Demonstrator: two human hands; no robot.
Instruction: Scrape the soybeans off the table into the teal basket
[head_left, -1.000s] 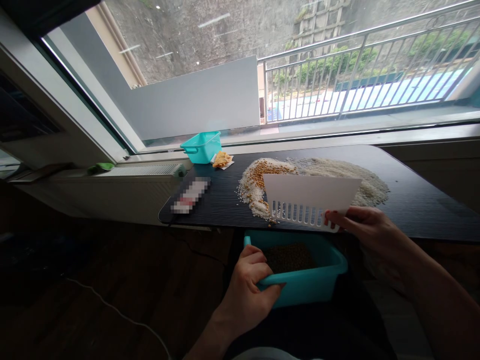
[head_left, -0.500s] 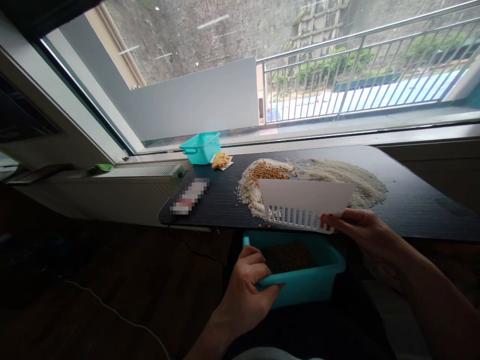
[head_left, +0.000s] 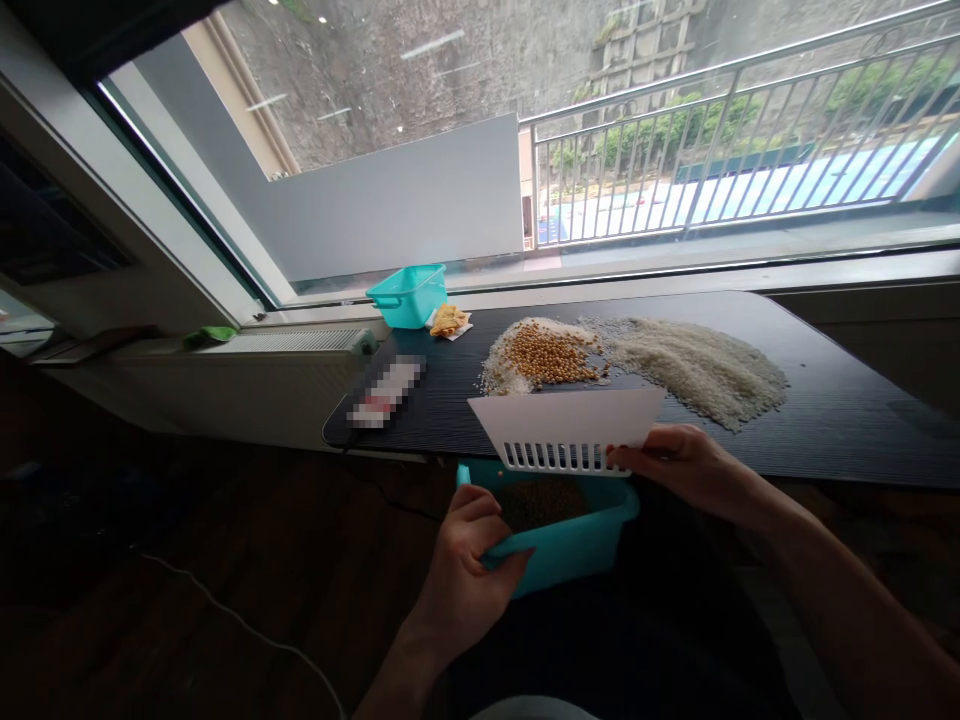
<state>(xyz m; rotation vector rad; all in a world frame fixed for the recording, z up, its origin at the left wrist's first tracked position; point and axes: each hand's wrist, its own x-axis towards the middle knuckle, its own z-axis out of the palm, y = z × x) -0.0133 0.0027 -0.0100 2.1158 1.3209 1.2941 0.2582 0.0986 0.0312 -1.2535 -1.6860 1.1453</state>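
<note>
My left hand (head_left: 469,560) is closed on the near left rim of a teal plastic bin (head_left: 570,555), held below the table's front edge. Dark brownish grains (head_left: 544,500) lie in the bin. Between thumb and fingers, my right hand (head_left: 675,462) pinches the right end of a white slotted scraper (head_left: 570,420). Its row of slots faces me, over the far rim of the bin. Just behind the scraper, golden beans (head_left: 551,352) are heaped on white grains (head_left: 499,368). A wide pile of rice-like grains (head_left: 701,365) spreads to the right.
On the dark table (head_left: 840,400), a second teal bin (head_left: 410,297) stands at the back left beside a crumpled yellow cloth (head_left: 450,320). A blurred flat object (head_left: 386,393) lies near the left edge. A radiator (head_left: 300,370) and window are behind; a white cable (head_left: 240,625) crosses the floor.
The scraper in my right hand has moved left and toward me, to the table's front edge. My left hand and the bin have shifted left. More of the golden beans shows now.
</note>
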